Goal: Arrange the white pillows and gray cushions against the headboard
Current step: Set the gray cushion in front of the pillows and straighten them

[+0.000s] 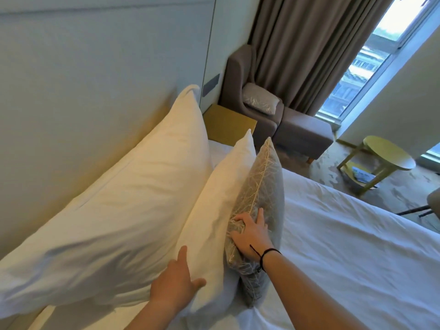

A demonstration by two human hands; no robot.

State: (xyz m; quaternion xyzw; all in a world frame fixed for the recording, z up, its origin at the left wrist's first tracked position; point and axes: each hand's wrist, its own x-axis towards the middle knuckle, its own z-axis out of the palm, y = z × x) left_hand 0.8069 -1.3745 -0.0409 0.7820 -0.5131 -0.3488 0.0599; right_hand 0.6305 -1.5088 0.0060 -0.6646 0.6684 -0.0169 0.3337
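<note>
The right hand (252,236) presses into the gray cushion (259,196), its fingers curled and digging into the patterned face, gripping the fabric near the cushion's lower part; a dark cord circles that wrist. The left hand (177,284) lies with fingers fairly straight and thumb spread against the near end of the smaller white pillow (221,206), touching it without closing round it.

The gray cushion stands on edge on the bed (345,246), leaning against the smaller white pillow just behind it. That pillow in turn leans toward the large white pillow (123,198), which rests against the pale headboard (95,79) along the head edge of the bed. All three sit in a row, touching, near the far corner of the bed.

Beyond that corner stand a yellow nightstand (228,125), a brown armchair (240,79) holding a plastic-wrapped cushion (260,98), a brown footstool (307,132), brown curtains (309,44) and a round yellow side table (390,156).
</note>
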